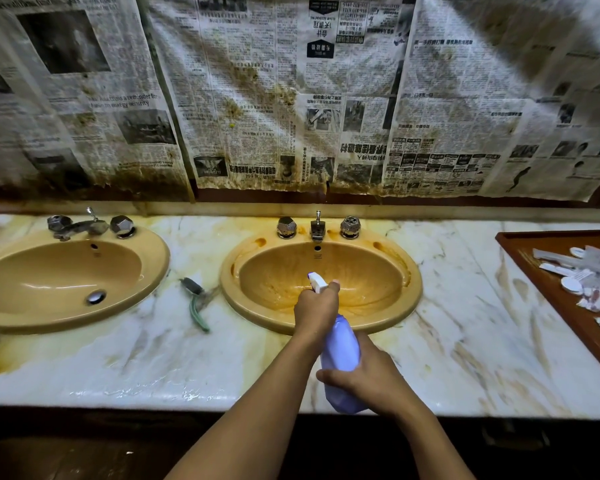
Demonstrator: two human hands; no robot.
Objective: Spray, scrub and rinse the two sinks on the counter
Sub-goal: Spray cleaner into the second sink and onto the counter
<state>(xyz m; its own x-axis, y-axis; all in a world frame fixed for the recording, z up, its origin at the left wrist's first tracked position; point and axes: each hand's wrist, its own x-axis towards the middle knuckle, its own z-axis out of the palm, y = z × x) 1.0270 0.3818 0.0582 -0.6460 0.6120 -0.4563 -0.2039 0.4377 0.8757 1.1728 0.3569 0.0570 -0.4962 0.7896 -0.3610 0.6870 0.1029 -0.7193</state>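
Head view, near to far. The right hand (368,379) is curled round the lower body of a pale blue spray bottle (340,344), holding it above the front edge of the marble counter (153,368). The bottle tilts forward and to the left, its white nozzle (316,282) aimed into the bowl of the right sink (414,289). The left hand (314,308) grips the bottle's neck just behind the nozzle, fingers wrapped round the trigger end; whether the trigger is pressed cannot be told. Both hands are thus clenched on the same bottle, over the near rim of the right sink. This sink, an oval yellow basin set into the counter, shows brown-orange staining across its bowl and rim. The counter surface is wet and glossy near its front edge and streaked with yellow. Between the two sinks a green-handled brush (196,303) lies on the counter, apart from both rims. The left sink (160,265), of the same shape, looks cleaner, its metal drain visible in the bowl. Each sink has a metal tap with two faceted knobs behind it: right tap (316,230), left tap (80,226). At far right a brown tray (541,271) holds small white packets (589,275). Stained newspaper (291,98) covers the wall behind.
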